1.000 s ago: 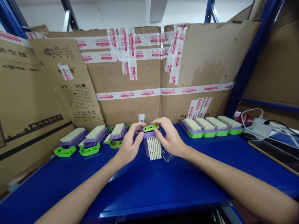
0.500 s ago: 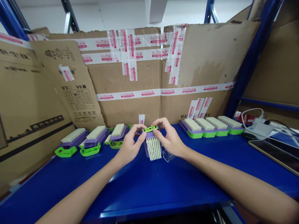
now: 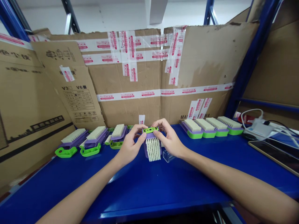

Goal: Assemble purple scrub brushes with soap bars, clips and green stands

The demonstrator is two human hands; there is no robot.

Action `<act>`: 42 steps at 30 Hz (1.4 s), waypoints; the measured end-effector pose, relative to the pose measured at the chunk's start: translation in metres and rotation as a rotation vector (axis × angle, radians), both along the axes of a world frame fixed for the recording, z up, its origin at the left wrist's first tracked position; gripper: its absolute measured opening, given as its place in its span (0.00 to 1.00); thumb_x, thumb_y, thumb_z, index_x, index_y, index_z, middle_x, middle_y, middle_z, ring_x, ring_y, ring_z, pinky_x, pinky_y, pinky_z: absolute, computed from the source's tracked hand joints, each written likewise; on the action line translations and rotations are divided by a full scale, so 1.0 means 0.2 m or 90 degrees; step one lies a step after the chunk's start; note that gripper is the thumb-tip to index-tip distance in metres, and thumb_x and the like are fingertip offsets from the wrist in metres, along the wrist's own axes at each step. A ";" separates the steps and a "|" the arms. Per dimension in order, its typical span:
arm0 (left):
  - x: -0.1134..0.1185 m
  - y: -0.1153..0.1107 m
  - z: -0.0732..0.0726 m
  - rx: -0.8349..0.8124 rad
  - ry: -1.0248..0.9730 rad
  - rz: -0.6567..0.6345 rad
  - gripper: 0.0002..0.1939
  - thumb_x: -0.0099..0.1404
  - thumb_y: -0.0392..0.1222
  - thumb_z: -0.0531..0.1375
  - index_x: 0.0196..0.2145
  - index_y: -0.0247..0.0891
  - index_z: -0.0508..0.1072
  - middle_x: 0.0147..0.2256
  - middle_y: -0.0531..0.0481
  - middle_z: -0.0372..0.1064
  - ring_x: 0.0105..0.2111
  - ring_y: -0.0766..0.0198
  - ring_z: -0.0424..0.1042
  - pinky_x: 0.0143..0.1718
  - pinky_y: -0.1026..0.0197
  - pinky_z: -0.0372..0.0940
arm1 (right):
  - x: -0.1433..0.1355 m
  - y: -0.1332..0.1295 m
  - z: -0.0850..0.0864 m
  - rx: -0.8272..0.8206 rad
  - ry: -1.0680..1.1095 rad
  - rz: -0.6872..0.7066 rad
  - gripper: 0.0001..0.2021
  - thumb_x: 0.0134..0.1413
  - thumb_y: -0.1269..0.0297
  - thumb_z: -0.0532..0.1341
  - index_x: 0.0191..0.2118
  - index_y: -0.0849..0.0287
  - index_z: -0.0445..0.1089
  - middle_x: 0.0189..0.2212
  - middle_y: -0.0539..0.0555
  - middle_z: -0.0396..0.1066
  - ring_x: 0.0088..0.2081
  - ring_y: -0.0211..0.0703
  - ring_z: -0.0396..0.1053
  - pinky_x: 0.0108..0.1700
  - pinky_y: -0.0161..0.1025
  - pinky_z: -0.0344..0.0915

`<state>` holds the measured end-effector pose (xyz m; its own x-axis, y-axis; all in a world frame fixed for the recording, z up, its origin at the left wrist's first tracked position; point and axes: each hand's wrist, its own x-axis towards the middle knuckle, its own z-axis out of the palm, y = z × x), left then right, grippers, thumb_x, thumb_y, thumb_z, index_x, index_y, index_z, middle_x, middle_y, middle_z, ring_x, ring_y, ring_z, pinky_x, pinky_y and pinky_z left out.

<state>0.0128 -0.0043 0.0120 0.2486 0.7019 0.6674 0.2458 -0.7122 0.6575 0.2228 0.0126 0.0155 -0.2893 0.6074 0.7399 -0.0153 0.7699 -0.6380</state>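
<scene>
A purple scrub brush (image 3: 153, 149) with pale bristles is held upright at the middle of the blue shelf, bristles turned toward me. Across its top end lies a green end piece (image 3: 150, 129) with dark holes. My left hand (image 3: 132, 141) pinches the left side of that green piece between thumb and fingers. On the other side my right hand (image 3: 170, 139) grips it the same way, thumb in front and fingers behind. Just below my right hand rests a clear plastic piece (image 3: 168, 156), partly hidden. The back of the brush does not show.
Several finished-looking brushes (image 3: 205, 124) stand in a row at the right. To the left are brushes (image 3: 95, 133) with green pieces (image 3: 90, 150) lying loosely at their ends. A phone (image 3: 275, 155) and a white charger with cables (image 3: 259, 128) lie far right. Cardboard (image 3: 130, 109) walls the back.
The brush has tilted very slightly in my fingers, its bristle end swinging a little left. Both hands keep the same grip, and all else stays put.
</scene>
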 end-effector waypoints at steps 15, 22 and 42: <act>0.00 0.00 -0.01 0.047 0.040 0.014 0.13 0.78 0.45 0.60 0.57 0.45 0.69 0.53 0.46 0.72 0.52 0.56 0.75 0.52 0.54 0.71 | 0.06 0.00 0.05 0.188 -0.097 -0.076 0.07 0.70 0.66 0.59 0.51 0.53 0.66 0.46 0.56 0.68 0.47 0.49 0.68 0.52 0.50 0.68; -0.01 0.00 -0.01 0.042 0.054 0.019 0.12 0.78 0.46 0.60 0.57 0.45 0.70 0.54 0.46 0.71 0.52 0.56 0.74 0.52 0.54 0.71 | 0.08 0.00 0.07 0.247 -0.154 -0.104 0.03 0.71 0.67 0.58 0.46 0.52 0.67 0.48 0.57 0.67 0.52 0.51 0.69 0.55 0.54 0.69; -0.01 0.01 -0.04 -0.053 0.005 -0.018 0.18 0.78 0.52 0.60 0.59 0.44 0.65 0.57 0.42 0.70 0.56 0.53 0.73 0.54 0.50 0.71 | 0.08 0.01 0.05 0.311 -0.211 -0.153 0.06 0.75 0.63 0.57 0.42 0.53 0.68 0.47 0.58 0.69 0.49 0.52 0.69 0.51 0.54 0.68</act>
